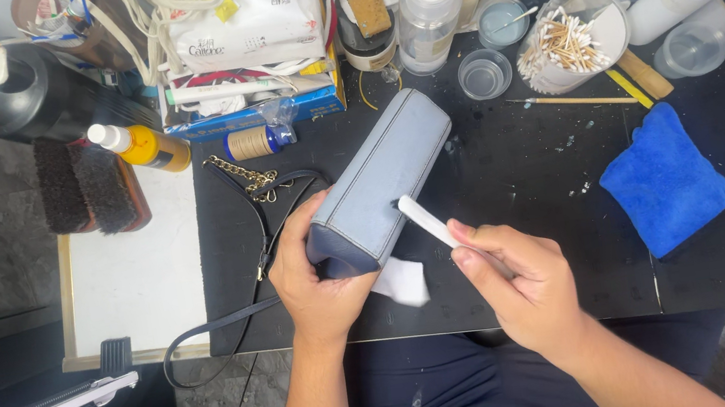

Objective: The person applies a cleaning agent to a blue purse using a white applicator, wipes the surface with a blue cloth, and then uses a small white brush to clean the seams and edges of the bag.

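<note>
- Head view: bag [387,176], pale blue-grey with dark edging, lies aslant on the black mat [526,208], near end at the table's front edge
- Left hand [311,273] cups the bag's near end, thumb and fingers wrapped round the dark corner
- Right hand [518,281] closed in a pinch on a white stick [427,221]; its far tip touches the bag's side
- White cloth [401,281] lies between the two hands, just under the bag's near end
- Strap [218,323] and gold chain [241,174] trail off the bag to the left, strap hanging over the table edge
- Blue cloth [663,180] lies crumpled on the mat, well right of the bag
- Cup of cotton swabs [570,43], bottles [429,7] and small clear cups [485,75] along the mat's far edge
- Orange bottle [145,147] and two dark brushes [87,185] at left, by a white board [137,266]
</note>
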